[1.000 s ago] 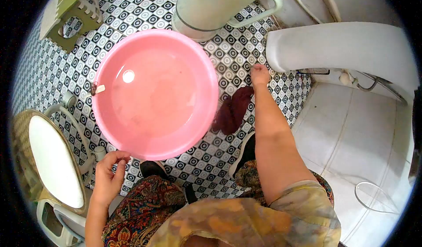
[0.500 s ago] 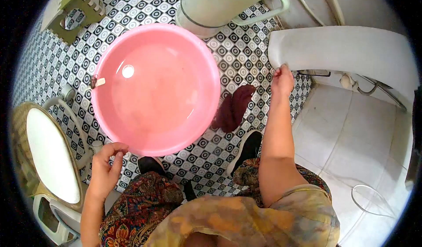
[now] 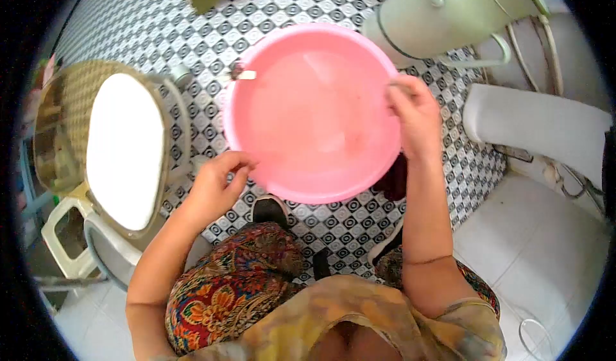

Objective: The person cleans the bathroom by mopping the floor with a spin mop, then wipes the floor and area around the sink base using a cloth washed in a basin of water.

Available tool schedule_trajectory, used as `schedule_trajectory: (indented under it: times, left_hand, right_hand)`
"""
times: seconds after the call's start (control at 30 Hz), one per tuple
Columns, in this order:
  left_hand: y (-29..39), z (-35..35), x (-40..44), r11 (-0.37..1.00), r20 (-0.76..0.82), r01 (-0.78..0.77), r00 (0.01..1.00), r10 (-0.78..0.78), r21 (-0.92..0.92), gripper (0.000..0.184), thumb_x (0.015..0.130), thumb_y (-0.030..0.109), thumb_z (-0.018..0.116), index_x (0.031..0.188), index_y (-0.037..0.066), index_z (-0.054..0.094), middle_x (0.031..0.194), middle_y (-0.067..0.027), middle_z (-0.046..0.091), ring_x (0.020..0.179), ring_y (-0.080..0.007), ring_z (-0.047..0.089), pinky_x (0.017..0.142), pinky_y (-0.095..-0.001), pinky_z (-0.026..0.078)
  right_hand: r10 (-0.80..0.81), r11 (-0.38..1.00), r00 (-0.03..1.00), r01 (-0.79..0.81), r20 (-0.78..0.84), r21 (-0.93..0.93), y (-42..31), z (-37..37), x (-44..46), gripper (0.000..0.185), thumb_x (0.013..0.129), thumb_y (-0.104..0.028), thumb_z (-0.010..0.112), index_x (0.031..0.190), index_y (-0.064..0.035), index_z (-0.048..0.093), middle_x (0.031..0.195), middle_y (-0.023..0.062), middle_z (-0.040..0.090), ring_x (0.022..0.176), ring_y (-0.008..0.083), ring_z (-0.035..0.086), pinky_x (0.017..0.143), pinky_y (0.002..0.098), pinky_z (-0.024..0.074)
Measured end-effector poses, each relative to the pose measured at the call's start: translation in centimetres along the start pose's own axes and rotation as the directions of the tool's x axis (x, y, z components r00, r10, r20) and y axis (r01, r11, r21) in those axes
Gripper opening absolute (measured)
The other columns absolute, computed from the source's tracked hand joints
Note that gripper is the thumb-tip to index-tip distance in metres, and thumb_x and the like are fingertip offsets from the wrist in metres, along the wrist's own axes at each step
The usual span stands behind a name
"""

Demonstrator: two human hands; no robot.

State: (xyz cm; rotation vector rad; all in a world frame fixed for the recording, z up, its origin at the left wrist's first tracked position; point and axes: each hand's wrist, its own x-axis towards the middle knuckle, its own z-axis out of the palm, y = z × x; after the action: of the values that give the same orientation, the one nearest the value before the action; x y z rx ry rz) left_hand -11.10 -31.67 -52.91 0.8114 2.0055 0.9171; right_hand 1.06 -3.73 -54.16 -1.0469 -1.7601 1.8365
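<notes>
A large pink basin (image 3: 313, 196) with water in it stands on the patterned floor in front of me. At its lower left rim, my left hand (image 3: 221, 184) has loosely bent fingers, with a gap between thumb and fingers. The fingertips are at or just over the rim; contact is unclear. My right hand (image 3: 420, 117) is over the right rim, its fingers curled and blurred. Something small and dark shows between its thumb and forefinger, too unclear to name. Below that hand, a dark maroon cloth (image 3: 390, 180) lies on the floor, partly covered by the basin and my forearm.
A small dark item with a white tab (image 3: 246, 75) sits on the basin's left rim. Left stands a chair-like frame with a white oval panel (image 3: 125, 152). Back right are a pale green bin (image 3: 423, 14) and a white ledge (image 3: 532, 114). My shoes (image 3: 269, 210) flank the basin's near side.
My right hand has left the white ledge and come over the basin's right rim. The left hand stays by the lower left rim. The view has shifted, placing the basin further right.
</notes>
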Motion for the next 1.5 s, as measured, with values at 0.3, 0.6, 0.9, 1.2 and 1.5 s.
schedule_trajectory:
  times: [0.3, 0.6, 0.9, 1.2, 1.5]
  left_hand:
    - [-2.7, -0.3, 1.6, 0.991, -0.210, -0.018, 0.978, -0.010, -0.130, 0.021, 0.077, -0.002, 0.047, 0.098, 0.000, 0.053, 0.091, -0.0074, 0.053, 0.086, -0.0150, 0.052, 0.074, -0.0265, 0.042]
    - [-4.2, -2.1, 5.3, 0.998, -0.474, -0.054, 0.878, 0.067, 0.042, 0.030, 0.075, 0.002, 0.049, 0.105, 0.004, 0.049, 0.100, -0.0104, 0.048, 0.090, -0.0189, 0.049, 0.075, -0.0280, 0.043]
    - [-6.6, -1.6, 9.7, 0.993, -0.689, -0.056, 0.724, -0.030, -0.102, 0.031, 0.072, 0.012, 0.057, 0.102, 0.005, 0.051, 0.094, -0.0133, 0.050, 0.085, -0.0232, 0.049, 0.075, -0.0321, 0.041]
    - [-7.3, -1.4, 11.9, 0.888, -0.559, 0.000, 0.777, -0.289, -0.459, 0.039, 0.071, 0.023, 0.063, 0.101, 0.001, 0.051, 0.082, -0.0082, 0.053, 0.076, -0.0141, 0.051, 0.068, -0.0253, 0.043]
    - [-7.9, -1.0, 12.9, 0.894, -0.501, 0.088, 0.802, -0.325, -0.438, 0.039, 0.071, 0.023, 0.063, 0.101, 0.000, 0.052, 0.074, -0.0066, 0.054, 0.067, -0.0128, 0.052, 0.061, -0.0245, 0.043]
  right_hand:
    - [-0.146, 0.930, 0.889, 0.273, 0.434, -0.246, 3.7, 15.7, 4.8, 0.013, 0.072, -0.011, 0.058, 0.082, -0.0023, 0.058, 0.077, 0.0042, 0.059, 0.066, 0.0100, 0.054, 0.059, 0.0235, 0.0431]
    - [-0.462, 0.663, 0.803, 0.594, 0.376, -0.455, 5.0, 19.5, 5.9, 0.012, 0.067, -0.007, 0.056, 0.078, -0.0071, 0.058, 0.077, 0.0074, 0.055, 0.071, 0.0256, 0.053, 0.062, 0.0347, 0.0425]
    - [-0.617, 0.371, 0.602, 0.791, 0.507, -0.487, 5.7, 18.7, 5.0, 0.016, 0.063, -0.010, 0.061, 0.079, -0.0136, 0.061, 0.078, 0.0025, 0.051, 0.078, 0.0206, 0.049, 0.067, 0.0352, 0.0350]
    - [-0.588, 0.330, 0.600, 0.790, 0.543, -0.517, 5.9, 19.1, 4.6, 0.028, 0.063, -0.012, 0.061, 0.091, -0.0136, 0.060, 0.077, 0.0019, 0.048, 0.077, 0.0208, 0.046, 0.067, 0.0356, 0.0345]
    - [-0.555, 0.436, 0.654, 0.755, 0.515, -0.489, 6.4, 18.3, 4.0, 0.042, 0.056, -0.006, 0.058, 0.098, -0.0100, 0.057, 0.086, 0.0080, 0.048, 0.084, 0.0252, 0.045, 0.073, 0.0389, 0.0356]
